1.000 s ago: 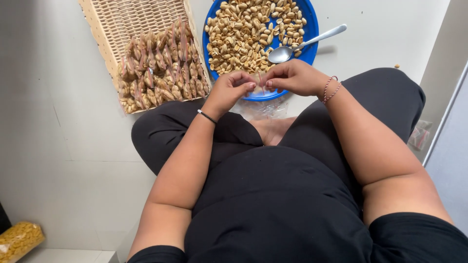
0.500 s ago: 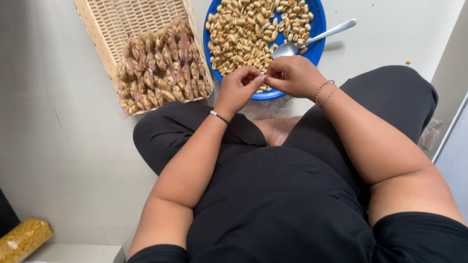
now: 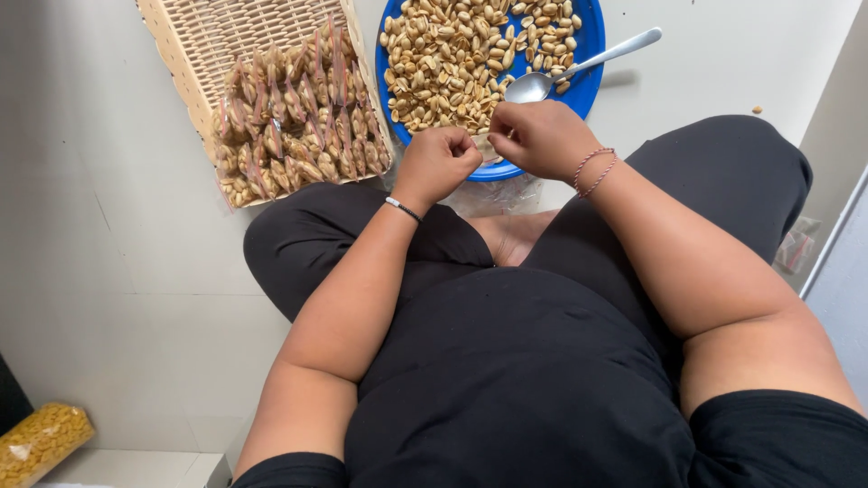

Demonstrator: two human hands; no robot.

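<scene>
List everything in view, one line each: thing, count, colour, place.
plate: one, blue, on the floor ahead
peanuts: many, tan, heaped on the plate
spoon: one, silver, resting on the plate's right side
tray: one, woven, beige, left of the plate
small packets: many, clear, nut-filled, piled in the tray
bag: one, yellow contents, bottom left
left hand: closed, at the plate's near rim
right hand: closed, beside the left hand

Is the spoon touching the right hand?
Apart. The head view shows the spoon with its bowl resting on the peanuts in the blue plate, and a visible strip of plate and nuts separates the bowl from the right hand below it.
</scene>
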